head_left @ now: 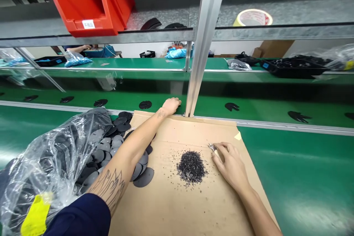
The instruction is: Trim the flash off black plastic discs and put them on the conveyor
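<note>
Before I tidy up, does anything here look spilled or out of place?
A heap of black crumbs sits on the cardboard, with strays around it, and black discs lie loose outside the clear bag; both look untidy, perhaps spilled.

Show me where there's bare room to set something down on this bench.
The green tabletop right of the cardboard looks bare. The cardboard's near end, below the pile of black bits, is nearly bare too. The left is crowded: plastic bag, black discs, left forearm across them.

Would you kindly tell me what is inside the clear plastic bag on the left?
Dark discs show through the plastic bag, more lying at its mouth; its creases and a yellow tag hide whatever lies deeper.
</note>
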`<state>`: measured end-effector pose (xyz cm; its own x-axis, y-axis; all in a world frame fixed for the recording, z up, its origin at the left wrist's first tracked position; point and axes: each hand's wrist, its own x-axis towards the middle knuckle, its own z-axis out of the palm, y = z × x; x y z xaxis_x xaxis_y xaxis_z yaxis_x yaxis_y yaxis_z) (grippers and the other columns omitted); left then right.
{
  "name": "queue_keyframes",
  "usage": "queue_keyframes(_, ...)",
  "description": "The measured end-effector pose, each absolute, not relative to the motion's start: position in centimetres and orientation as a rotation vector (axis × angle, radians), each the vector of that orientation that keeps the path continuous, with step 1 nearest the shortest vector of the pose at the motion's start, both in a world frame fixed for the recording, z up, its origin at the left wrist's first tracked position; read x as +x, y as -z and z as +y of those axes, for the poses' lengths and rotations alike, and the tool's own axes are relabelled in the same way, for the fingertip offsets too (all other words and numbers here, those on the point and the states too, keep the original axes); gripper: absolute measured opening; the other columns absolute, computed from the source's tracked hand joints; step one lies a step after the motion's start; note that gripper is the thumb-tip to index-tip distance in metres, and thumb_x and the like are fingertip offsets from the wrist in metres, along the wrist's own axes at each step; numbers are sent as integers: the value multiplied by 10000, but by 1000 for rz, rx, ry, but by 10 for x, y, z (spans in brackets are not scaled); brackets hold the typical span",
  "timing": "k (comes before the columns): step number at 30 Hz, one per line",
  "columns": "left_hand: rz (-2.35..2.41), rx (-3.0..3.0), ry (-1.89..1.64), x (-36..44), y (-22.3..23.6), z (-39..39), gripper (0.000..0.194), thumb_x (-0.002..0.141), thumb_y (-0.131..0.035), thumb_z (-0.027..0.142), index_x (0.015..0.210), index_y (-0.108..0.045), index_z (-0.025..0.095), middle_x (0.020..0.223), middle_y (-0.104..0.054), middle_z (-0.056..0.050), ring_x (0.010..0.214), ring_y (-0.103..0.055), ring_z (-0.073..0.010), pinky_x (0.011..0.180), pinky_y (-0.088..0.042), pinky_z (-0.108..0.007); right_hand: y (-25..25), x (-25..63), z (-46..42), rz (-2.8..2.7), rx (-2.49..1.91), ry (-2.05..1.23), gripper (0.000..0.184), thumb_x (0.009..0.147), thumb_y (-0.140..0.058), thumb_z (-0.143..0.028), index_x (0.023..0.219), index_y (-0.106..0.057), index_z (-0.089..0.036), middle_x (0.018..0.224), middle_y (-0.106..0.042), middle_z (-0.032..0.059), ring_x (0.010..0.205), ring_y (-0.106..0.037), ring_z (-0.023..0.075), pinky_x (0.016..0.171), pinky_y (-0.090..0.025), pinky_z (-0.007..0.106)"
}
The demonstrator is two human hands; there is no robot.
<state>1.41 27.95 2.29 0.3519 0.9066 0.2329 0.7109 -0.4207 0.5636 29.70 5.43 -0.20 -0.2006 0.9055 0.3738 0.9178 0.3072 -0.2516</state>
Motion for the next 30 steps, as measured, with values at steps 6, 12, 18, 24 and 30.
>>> queue_keyframes(6, 1401, 2001, -925, -36, -62, 239, 185, 956, -621, 302, 978, -632, 119, 880, -666, -35, 836, -664, -154, 817, -573, -336, 4, 297, 54, -2067, -1607, 2, 460, 986, -436, -501, 1203, -673, -171, 1119, -642, 161, 1035, -622, 333, 844, -539, 461)
queue_keyframes(12, 1144, 1905, -956, -66, -72, 120, 294, 888, -670, 414, 948, -621, 130, 956, -716, -89, 854, -705, -171, 783, -569, -285, -16, 270, 41, -1868, -1322, -296, 481, 968, -512, -573, 1258, -657, -219, 1249, -616, 163, 1161, -602, 335, 1007, -504, 486)
queue_keyframes(18, 856, 1993, -801, -35, -62, 25, 276, 958, -613, 406, 1033, -672, 147, 995, -754, -115, 898, -734, -186, 801, -587, -269, -39, 203, 23, -1887, -884, -1309, 580, 912, -622, -605, 1373, -584, -256, 1144, -706, 108, 933, -684, 251, 835, -589, 382)
queue_keyframes(24, 1284, 2146, -764, -75, -78, 77, 208, 962, -596, 332, 1001, -703, 158, 1071, -739, -90, 1029, -682, -206, 974, -529, -326, -26, 203, 33, -1637, -1083, -1081, 425, 850, -694, -612, 880, -703, -189, 825, -695, 71, 747, -642, 221, 654, -565, 310)
queue_keyframes(30, 2107, 1969, -504, -161, -77, 160, 254, 985, -598, 332, 1131, -651, 131, 1194, -658, -109, 1114, -639, -228, 993, -539, -445, -22, 219, 43, -1222, -1147, -1098, 535, 726, -788, -667, 911, -636, -188, 772, -637, 31, 538, -553, 140, 459, -508, 265)
